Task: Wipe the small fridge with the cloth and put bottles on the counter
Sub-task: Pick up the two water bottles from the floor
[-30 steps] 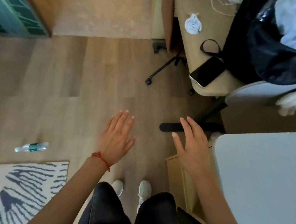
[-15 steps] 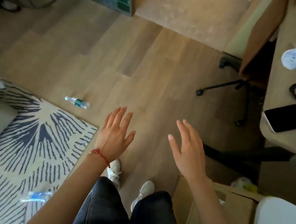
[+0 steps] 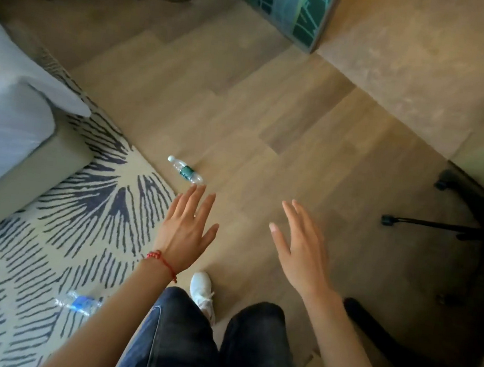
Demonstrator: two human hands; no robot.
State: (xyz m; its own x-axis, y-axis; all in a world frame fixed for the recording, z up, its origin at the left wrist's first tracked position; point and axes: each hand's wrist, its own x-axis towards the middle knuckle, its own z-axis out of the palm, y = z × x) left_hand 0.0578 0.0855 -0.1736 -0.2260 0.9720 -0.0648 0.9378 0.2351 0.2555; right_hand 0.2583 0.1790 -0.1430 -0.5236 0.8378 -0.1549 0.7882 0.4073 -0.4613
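Note:
A clear bottle with a green label (image 3: 186, 171) lies on its side on the wood floor, by the rug's edge. My left hand (image 3: 187, 227), with a red string on the wrist, hovers just below it, fingers spread, holding nothing. A second clear bottle with a blue label (image 3: 78, 303) lies on the patterned rug (image 3: 51, 223) at lower left, beside my left forearm. My right hand (image 3: 298, 247) is held out over the bare floor, fingers apart and empty. No fridge, cloth or counter shows in this view.
A grey sofa (image 3: 7, 134) stands at the left on the rug. An office chair base (image 3: 439, 225) and dark legs sit at the right. A green patterned panel (image 3: 298, 7) stands at the top. My white shoe (image 3: 201, 291) is on the floor between the hands.
The view has swung left: the desk, phone and white counter have left the frame, and the sofa, rug and blue-label bottle have come in. Both hands stay spread and empty.

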